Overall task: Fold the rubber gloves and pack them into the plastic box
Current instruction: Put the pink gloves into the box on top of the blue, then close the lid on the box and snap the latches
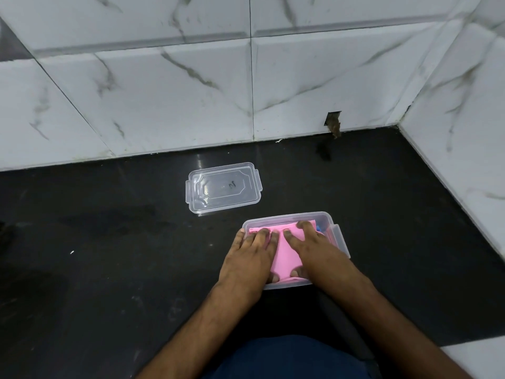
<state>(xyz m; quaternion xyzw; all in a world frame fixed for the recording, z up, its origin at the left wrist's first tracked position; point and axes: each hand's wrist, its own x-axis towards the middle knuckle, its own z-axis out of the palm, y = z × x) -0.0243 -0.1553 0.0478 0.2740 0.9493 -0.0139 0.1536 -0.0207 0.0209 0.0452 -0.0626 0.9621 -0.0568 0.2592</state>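
Observation:
A clear plastic box (337, 237) stands on the black counter in front of me. Folded pink rubber gloves (285, 257) lie inside it, with a bit of blue showing at the far right corner. My left hand (250, 258) lies flat on the left part of the pink gloves, its outer fingers over the box's left rim. My right hand (314, 250) lies flat on the right part. Both thumbs touch the near edge of the fold. The fingers are spread and press down rather than grip.
The box's clear lid (223, 187) lies apart on the counter, beyond and to the left of the box. White marble-tiled walls (191, 91) bound the counter at the back and right. A small hole with brown residue (334, 123) marks the back wall's base.

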